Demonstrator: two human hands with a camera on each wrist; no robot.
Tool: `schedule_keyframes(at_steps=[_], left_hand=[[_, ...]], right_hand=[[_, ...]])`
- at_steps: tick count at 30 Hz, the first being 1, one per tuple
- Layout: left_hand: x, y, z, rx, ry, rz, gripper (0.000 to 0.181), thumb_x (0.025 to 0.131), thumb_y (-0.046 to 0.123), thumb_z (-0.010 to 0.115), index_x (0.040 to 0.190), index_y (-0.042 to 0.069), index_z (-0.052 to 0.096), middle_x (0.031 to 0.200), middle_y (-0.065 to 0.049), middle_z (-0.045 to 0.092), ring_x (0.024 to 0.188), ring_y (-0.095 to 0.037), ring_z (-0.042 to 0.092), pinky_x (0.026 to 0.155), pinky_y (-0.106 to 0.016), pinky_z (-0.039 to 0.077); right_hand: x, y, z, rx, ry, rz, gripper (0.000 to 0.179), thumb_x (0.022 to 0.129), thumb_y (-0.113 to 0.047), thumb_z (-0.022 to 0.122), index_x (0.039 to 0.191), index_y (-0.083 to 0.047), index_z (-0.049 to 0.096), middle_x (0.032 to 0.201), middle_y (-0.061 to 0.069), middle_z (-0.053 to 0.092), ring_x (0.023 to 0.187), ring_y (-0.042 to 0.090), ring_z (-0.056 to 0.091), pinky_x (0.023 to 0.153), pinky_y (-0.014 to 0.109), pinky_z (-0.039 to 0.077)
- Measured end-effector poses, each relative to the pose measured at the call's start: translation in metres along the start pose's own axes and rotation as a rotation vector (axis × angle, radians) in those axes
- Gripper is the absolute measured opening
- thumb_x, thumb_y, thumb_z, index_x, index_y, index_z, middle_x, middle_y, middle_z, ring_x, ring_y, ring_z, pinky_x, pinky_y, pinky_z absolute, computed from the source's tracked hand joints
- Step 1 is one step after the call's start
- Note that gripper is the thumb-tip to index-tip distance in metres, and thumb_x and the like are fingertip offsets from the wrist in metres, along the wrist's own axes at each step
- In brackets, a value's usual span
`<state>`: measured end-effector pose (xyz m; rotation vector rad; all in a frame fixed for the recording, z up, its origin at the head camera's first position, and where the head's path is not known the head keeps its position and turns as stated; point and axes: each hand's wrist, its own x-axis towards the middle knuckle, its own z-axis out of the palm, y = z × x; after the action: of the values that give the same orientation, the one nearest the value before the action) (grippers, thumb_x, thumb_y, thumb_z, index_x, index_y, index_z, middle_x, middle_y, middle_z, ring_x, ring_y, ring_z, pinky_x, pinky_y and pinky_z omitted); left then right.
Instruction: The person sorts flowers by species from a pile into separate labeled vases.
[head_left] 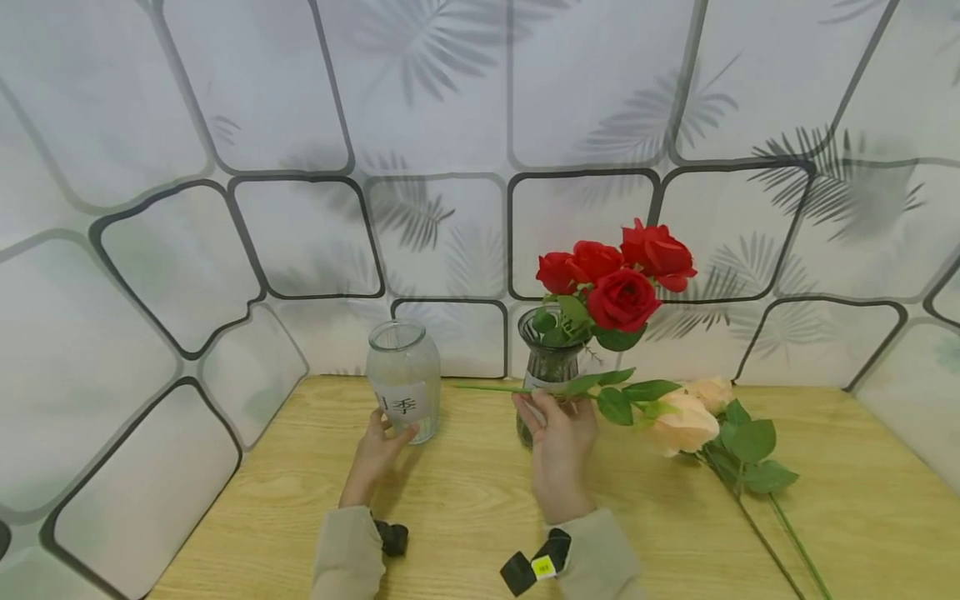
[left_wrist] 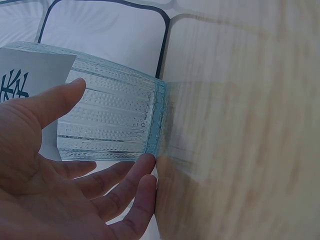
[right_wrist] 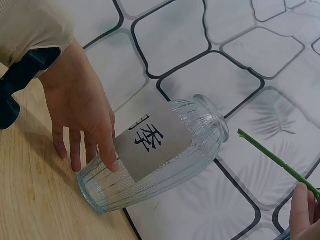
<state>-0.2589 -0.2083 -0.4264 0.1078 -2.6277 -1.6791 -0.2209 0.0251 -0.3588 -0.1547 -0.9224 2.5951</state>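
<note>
We see red roses [head_left: 623, 300], peach roses [head_left: 682, 423], a bluish ribbed vase [head_left: 416, 362], a smoky-grey vase [head_left: 551, 365], a yellowish wood-grained surface [head_left: 465, 508] and grey fronds on the white wall [head_left: 300, 237].

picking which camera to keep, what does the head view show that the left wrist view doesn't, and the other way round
Only the head view: the dark vase, red roses, peach roses, the right hand holding a green stem, and the rim of the jar.
Only the left wrist view: no extra thing, but the jar's dotted, ribbed glass up close.
Both: the left hand at the jar, its label, the table and the wall.
</note>
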Motion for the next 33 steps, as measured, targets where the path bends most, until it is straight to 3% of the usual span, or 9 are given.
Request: schedule_keyframes(at_steps=[5,15,19,25,33], left_hand=[[0.001,-0.001,0.0,-0.008,-0.008,-0.006,0.083,0.104,0.027,0.058,0.155,-0.012,0.005,0.153,-0.043,0.023,0.132,-0.058,0.04,0.104,-0.067,0.037],[0.001,0.0,0.0,0.006,-0.001,-0.001,0.083,0.104,0.026,0.059,0.154,-0.013,0.007,0.152,-0.044,0.025,0.132,-0.059,0.04,0.104,-0.067,0.037],[0.0,0.001,0.0,0.011,0.001,0.001,0.082,0.104,0.026,0.059,0.154,-0.013,0.007,0.151,-0.044,0.025,0.133,-0.059,0.038,0.105,-0.067,0.035],[-0.001,0.001,0.0,0.006,-0.005,-0.006,0.083,0.104,0.027,0.059,0.155,-0.012,0.007,0.152,-0.043,0.025,0.134,-0.058,0.038,0.107,-0.068,0.033],[-0.001,0.002,-0.001,0.001,-0.005,-0.003,0.083,0.104,0.027,0.059,0.155,-0.013,0.007,0.152,-0.043,0.026,0.135,-0.059,0.036,0.107,-0.068,0.033]], right_hand=[[-0.002,0.007,0.009,-0.001,-0.015,-0.032,0.023,0.093,0.018,0.056,0.103,0.001,0.045,0.095,0.01,0.047,0.074,0.021,0.065,0.086,0.043,0.058],[-0.005,0.023,0.029,0.019,-0.031,-0.109,0.033,0.09,0.02,0.058,0.084,-0.005,0.036,0.082,0.007,0.045,0.075,0.019,0.062,0.081,0.041,0.06],[-0.006,0.03,0.034,0.02,-0.037,-0.129,0.027,0.091,0.019,0.058,0.087,-0.003,0.042,0.086,0.009,0.048,0.076,0.02,0.064,0.083,0.042,0.059],[-0.008,0.037,0.045,0.027,-0.066,-0.144,0.03,0.091,0.018,0.059,0.087,-0.003,0.038,0.085,0.009,0.047,0.076,0.02,0.064,0.085,0.042,0.058],[-0.006,0.044,0.06,0.005,-0.094,-0.198,0.021,0.087,0.018,0.062,0.081,-0.002,0.059,0.082,0.008,0.058,0.076,0.018,0.063,0.084,0.041,0.059]])
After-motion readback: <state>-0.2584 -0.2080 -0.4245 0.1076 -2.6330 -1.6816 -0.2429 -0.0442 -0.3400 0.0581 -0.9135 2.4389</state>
